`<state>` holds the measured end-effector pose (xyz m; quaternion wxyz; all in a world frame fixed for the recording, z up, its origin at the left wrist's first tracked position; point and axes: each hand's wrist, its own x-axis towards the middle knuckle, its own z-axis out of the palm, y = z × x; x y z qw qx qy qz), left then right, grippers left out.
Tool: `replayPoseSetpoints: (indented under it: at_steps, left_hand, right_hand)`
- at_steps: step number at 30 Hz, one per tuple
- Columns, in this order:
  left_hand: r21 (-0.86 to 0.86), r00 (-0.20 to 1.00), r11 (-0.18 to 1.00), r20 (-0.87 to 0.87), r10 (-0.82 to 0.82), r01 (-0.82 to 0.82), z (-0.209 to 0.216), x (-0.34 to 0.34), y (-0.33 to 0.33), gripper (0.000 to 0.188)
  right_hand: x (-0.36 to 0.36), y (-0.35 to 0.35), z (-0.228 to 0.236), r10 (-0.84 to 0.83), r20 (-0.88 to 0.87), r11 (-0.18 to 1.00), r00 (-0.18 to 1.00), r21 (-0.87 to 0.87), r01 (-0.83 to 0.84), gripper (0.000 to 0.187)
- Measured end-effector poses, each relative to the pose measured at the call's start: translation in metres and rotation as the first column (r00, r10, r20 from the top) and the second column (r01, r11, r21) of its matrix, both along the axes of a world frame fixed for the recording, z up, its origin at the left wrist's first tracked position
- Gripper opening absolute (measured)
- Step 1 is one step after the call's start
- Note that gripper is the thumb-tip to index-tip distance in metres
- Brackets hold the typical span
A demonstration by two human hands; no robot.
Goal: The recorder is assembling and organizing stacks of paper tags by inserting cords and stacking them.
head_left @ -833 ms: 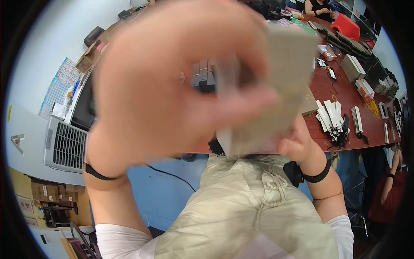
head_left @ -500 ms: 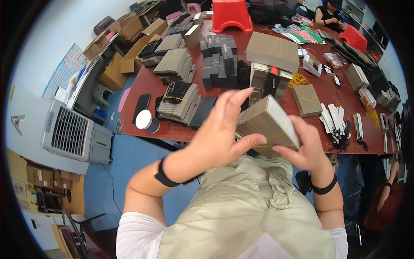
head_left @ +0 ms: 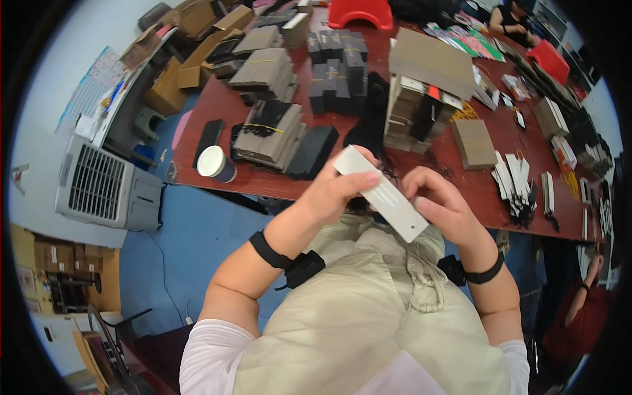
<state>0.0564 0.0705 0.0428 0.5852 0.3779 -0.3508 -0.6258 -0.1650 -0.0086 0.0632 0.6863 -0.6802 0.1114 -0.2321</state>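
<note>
A banded-looking bundle of long card tags (head_left: 397,209) slants in front of my body, its white face up with a small hole near the lower end. My left hand (head_left: 337,191) grips its upper end, thumb pressed flat on the white face. Beside the bundle's right edge, my right hand (head_left: 442,203) has its fingers curled and pinched together. Whatever those fingertips hold, if anything, is too small to make out. Black cords (head_left: 372,135) lie on the table just beyond the hands.
On the red table (head_left: 263,183) stand stacks of grey-brown cards (head_left: 268,135), dark bundles (head_left: 337,82) and a tall card pile (head_left: 431,62). A paper cup (head_left: 214,163) is near the left edge. White tags (head_left: 512,181) lie at right. Other people sit far right and lower right.
The bundle has passed from my right hand's grip to my left hand's and turned white face up. My left hand has closed; my right fingers have curled in beside the edge.
</note>
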Motion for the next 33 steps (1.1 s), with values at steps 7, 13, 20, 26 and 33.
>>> replayPoseSetpoints:
  at_steps: [7, 13, 20, 26, 33]
  left_hand:
    - [0.013, 0.988, 0.992, 0.087, -0.130, 0.129, 0.007, 0.000, -0.009, 0.050]
    - [-0.021, 0.993, 0.995, 0.074, -0.097, 0.099, 0.003, -0.003, -0.012, 0.042]
    - [0.103, 0.997, 0.993, 0.044, -0.062, 0.057, 0.001, 0.001, -0.012, 0.041]
    - [0.095, 0.995, 0.993, 0.076, -0.072, 0.065, -0.003, -0.002, -0.010, 0.037]
    - [0.047, 0.991, 0.991, -0.042, 0.125, -0.123, -0.001, 0.003, -0.005, 0.036]
  right_hand:
    - [0.002, -0.016, 0.000, 0.129, 0.001, 0.933, 0.992, -0.339, -0.121, 0.024]
    - [-0.010, -0.011, -0.010, 0.084, 0.169, 0.975, 0.982, -0.216, -0.046, 0.030]
    - [-0.016, -0.011, -0.022, 0.137, 0.209, 0.975, 0.968, -0.203, -0.094, 0.030]
    - [-0.023, -0.009, -0.030, 0.054, 0.294, 0.934, 0.954, -0.352, 0.056, 0.030]
    - [-0.023, -0.008, -0.026, -0.060, 0.240, 0.766, 0.969, -0.611, 0.199, 0.032]
